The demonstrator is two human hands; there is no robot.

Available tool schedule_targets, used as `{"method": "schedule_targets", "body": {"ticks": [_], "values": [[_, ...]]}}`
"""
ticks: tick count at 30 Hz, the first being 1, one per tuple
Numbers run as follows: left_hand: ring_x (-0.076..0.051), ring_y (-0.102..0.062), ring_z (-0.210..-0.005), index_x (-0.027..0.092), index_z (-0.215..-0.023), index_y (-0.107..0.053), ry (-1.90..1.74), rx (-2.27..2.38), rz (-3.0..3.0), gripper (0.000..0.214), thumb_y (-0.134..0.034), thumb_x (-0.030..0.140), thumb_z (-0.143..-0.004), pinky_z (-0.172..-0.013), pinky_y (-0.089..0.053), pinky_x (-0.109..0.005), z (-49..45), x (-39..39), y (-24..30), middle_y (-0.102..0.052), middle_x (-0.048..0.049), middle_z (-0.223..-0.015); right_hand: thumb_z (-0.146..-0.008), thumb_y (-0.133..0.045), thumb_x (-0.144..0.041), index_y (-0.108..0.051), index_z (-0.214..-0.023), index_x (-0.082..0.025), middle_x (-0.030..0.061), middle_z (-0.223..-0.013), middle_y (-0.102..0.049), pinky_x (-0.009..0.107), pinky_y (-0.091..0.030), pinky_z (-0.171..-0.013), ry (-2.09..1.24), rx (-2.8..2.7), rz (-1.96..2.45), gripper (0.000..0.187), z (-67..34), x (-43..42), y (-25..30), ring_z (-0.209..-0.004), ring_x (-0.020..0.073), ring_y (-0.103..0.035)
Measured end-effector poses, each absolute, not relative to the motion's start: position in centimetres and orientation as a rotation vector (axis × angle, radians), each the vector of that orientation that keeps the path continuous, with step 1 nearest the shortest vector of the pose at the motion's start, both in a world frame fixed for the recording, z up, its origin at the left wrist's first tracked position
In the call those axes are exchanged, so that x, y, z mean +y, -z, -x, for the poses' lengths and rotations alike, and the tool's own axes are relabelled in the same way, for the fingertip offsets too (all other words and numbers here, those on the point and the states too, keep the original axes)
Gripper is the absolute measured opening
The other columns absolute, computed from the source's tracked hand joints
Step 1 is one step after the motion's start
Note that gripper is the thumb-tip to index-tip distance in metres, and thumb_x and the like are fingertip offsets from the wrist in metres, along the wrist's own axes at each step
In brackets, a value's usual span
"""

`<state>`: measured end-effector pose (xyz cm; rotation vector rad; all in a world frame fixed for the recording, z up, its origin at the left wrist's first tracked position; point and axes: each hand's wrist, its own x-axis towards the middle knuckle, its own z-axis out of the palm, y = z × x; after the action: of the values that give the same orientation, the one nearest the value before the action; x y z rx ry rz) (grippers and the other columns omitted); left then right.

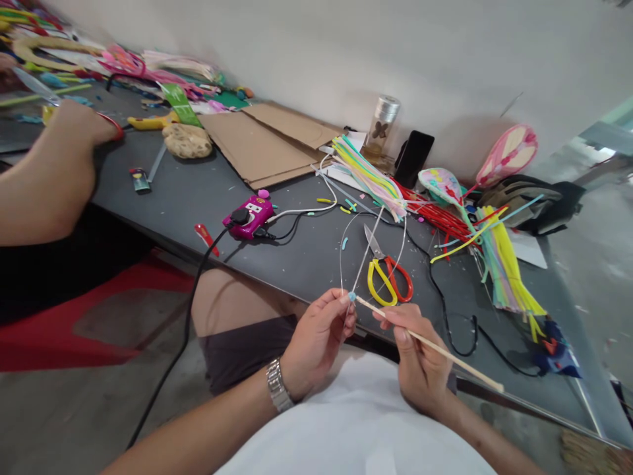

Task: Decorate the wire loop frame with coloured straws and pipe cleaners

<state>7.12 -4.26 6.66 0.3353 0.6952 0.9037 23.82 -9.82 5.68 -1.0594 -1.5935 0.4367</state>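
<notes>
My left hand (321, 333) is closed, with thumb and fingers pinching a thin wire loop (341, 254) that rises above the table edge. A small light-blue piece (352, 297) sits on the wire at my left fingertips. In my right hand (420, 353) I grip a long cream pipe cleaner (459, 363) around its middle. Its left tip reaches the light-blue piece; whether it is wound on is too small to tell. Scissors (388, 274) with one yellow and one red handle lie on the table just beyond my hands, partly behind the wire.
A purple power adapter (250, 216) with black cords lies left of centre. Bundles of coloured pipe cleaners (368, 175) lie ahead, near a glass bottle (382, 125) and a phone (414, 158). Cardboard (267, 148) lies at the back. Another person's arm (54, 171) reaches over the left side.
</notes>
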Motion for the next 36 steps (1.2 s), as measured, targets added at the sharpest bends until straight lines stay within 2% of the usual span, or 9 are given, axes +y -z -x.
{"method": "schedule_targets", "body": {"ticks": [7,20,36], "values": [[-0.008,-0.046,-0.061,0.017,-0.08,-0.056,-0.91,0.686,-0.319,0.03,-0.083,0.031,-0.078,-0.056,-0.039,-0.02,-7.15,-4.18,-6.18,-0.053,0.0034,-0.072,-0.1,-0.048,-0.013,-0.069,-0.12,-0.022,0.0103,-0.108,-0.074,0.04,-0.058,-0.076,-0.433,-1.523,1.082,0.03,-23.76,-10.0,-5.27,-0.089,0.0203,-0.068],[-0.008,-0.046,-0.061,0.017,-0.079,-0.057,-0.893,0.689,-0.326,0.03,-0.083,0.032,-0.078,-0.057,-0.04,-0.02,-7.2,-4.3,-6.23,-0.053,0.0027,-0.072,-0.101,-0.047,-0.014,-0.067,-0.121,-0.023,0.0099,-0.108,-0.072,0.041,-0.057,-0.078,-0.428,-1.57,1.083,0.03,-23.69,-9.87,-5.13,-0.089,0.0208,-0.068],[-0.007,-0.047,-0.061,0.016,-0.078,-0.058,-0.915,0.701,-0.349,0.03,-0.084,0.032,-0.077,-0.058,-0.04,-0.019,-7.14,-4.42,-6.25,-0.055,0.0028,-0.071,-0.097,-0.048,-0.004,-0.066,-0.126,-0.022,0.0106,-0.113,-0.072,0.044,-0.054,-0.083,-0.471,-1.604,1.024,0.039,-23.86,-9.95,-5.23,-0.097,0.0223,-0.066]]}}
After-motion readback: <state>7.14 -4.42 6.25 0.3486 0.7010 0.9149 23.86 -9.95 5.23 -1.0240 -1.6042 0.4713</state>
